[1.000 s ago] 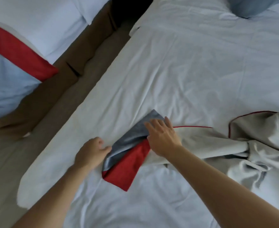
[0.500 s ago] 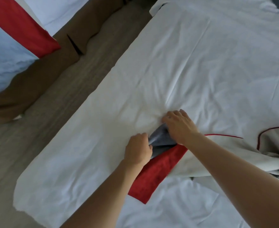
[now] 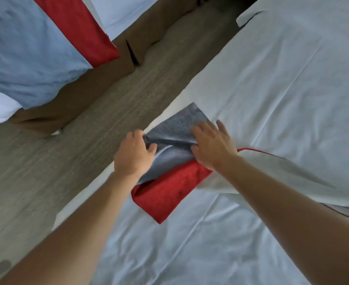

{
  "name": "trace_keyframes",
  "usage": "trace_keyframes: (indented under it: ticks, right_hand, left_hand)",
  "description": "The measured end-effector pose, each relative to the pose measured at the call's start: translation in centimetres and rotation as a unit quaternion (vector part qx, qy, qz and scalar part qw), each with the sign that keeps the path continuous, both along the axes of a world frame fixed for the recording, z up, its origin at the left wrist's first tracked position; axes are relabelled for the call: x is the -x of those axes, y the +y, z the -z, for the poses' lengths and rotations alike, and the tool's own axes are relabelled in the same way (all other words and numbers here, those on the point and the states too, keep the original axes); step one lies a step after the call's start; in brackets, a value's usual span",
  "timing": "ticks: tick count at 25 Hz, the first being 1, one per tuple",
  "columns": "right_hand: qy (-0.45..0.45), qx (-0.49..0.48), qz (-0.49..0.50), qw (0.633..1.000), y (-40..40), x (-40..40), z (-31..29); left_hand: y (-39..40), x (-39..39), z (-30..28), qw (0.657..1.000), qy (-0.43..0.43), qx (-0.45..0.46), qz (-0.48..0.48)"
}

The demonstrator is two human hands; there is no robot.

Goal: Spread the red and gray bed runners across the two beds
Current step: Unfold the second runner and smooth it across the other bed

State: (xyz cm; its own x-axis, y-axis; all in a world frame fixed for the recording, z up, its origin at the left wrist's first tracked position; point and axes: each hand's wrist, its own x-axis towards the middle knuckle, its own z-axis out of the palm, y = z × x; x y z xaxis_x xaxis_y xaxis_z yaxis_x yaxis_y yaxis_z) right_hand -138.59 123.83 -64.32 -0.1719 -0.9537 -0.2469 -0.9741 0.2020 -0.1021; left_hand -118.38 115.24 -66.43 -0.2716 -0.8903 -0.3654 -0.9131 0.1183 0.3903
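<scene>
We are in a twin bedroom, most likely a hotel room. Two beds stand side by side with a narrow aisle of grey-brown wood-look floor (image 3: 112,128) between them. The near bed (image 3: 293,89) is made up in a plain white sheet; the far bed (image 3: 124,15) (upper left) wears the same white linen over a brown base (image 3: 91,89), with a matching red and grey-blue bed runner (image 3: 46,48) laid across it. Paired beds in uniform dressing suggest guest lodging.
</scene>
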Motion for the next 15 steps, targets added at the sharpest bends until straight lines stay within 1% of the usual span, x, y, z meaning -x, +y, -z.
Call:
trace_keyframes:
  ticks: [2,3,4,5,6,8,9,11,12,13,14,15]
  right_hand:
    - [-0.013,-0.027,0.007,1.000,2.7,0.0,0.8]
    - [-0.015,-0.030,0.013,0.999,3.6,0.1,1.2]
    - [-0.014,-0.024,0.018,0.999,4.2,0.2,1.4]
    - [-0.011,-0.011,0.023,1.000,4.6,0.2,1.5]
    - [-0.010,0.009,0.031,0.999,4.7,0.3,1.4]
    - [-0.009,0.049,0.046,0.998,4.9,0.7,0.5]
    - [-0.007,0.054,0.046,0.997,5.2,1.1,-0.1]
    - [0.003,0.039,0.055,0.998,6.6,2.4,-1.1]
    - [0.009,0.028,0.072,0.997,7.9,3.4,-1.6]
    - [0.016,0.017,0.090,0.996,9.3,4.2,-1.9]
    - [0.023,0.012,0.110,0.994,10.7,4.9,-2.1]
    - [0.032,0.011,0.130,0.991,12.1,5.6,-2.3]
  left_hand:
    - [1.7,0.4,0.8,0.995,0.017,-0.080,-0.050]
    - [1.7,0.6,1.3,0.992,0.031,-0.101,-0.065]
    - [0.9,0.7,1.7,0.993,0.044,-0.096,-0.061]
    - [-0.5,0.8,1.8,0.996,0.052,-0.068,-0.040]
    - [-2.7,0.8,1.6,0.999,0.050,-0.021,-0.008]
    - [-8.1,0.9,1.0,0.996,0.023,0.082,0.035]
    - [-10.7,0.7,0.6,0.994,0.000,0.108,0.035]
    - [-13.5,0.9,-0.1,0.992,-0.067,0.106,0.011]
    - [-13.1,2.1,-0.4,0.990,-0.094,0.104,0.018]
    - [-11.8,3.8,-0.8,0.987,-0.099,0.114,0.045]
    - [-9.7,6.1,-1.2,0.985,-0.071,0.127,0.092]
    - [-7.1,8.8,-1.6,0.980,-0.016,0.128,0.153]
